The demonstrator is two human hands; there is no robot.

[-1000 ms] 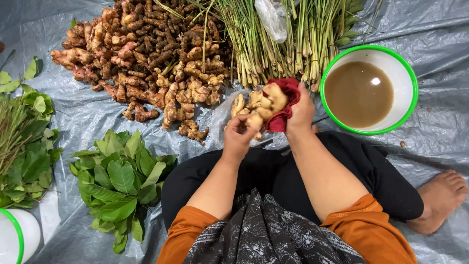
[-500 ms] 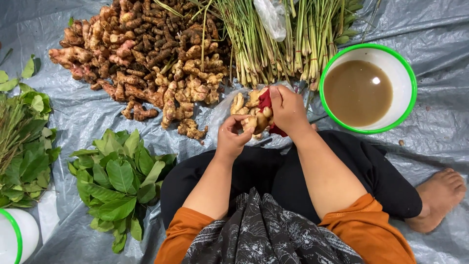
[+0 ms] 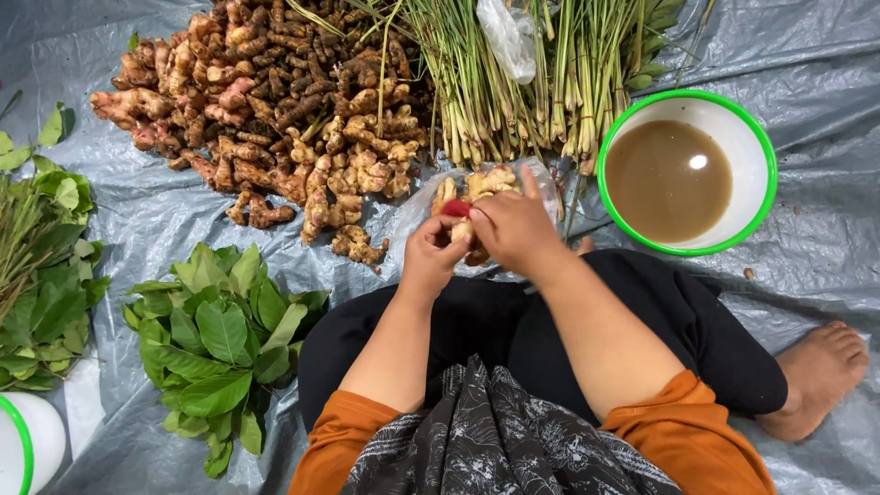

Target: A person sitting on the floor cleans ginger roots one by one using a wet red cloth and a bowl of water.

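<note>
Here you sit on a grey tarp (image 3: 807, 55). Your left hand (image 3: 431, 257) and right hand (image 3: 513, 229) meet over your lap, both closed on a pale ginger piece (image 3: 463, 234) with a small red item (image 3: 456, 208); which hand pinches the red item I cannot tell. Step in hand: working the root's surface, it seems. Next move likely calls for turning the piece. Count: one ginger heap (image 3: 266, 119) far left, one lemongrass bundle (image 3: 513, 73), one bowl of brown liquid (image 3: 761, 137), two leaf piles (image 3: 220, 339).
</note>
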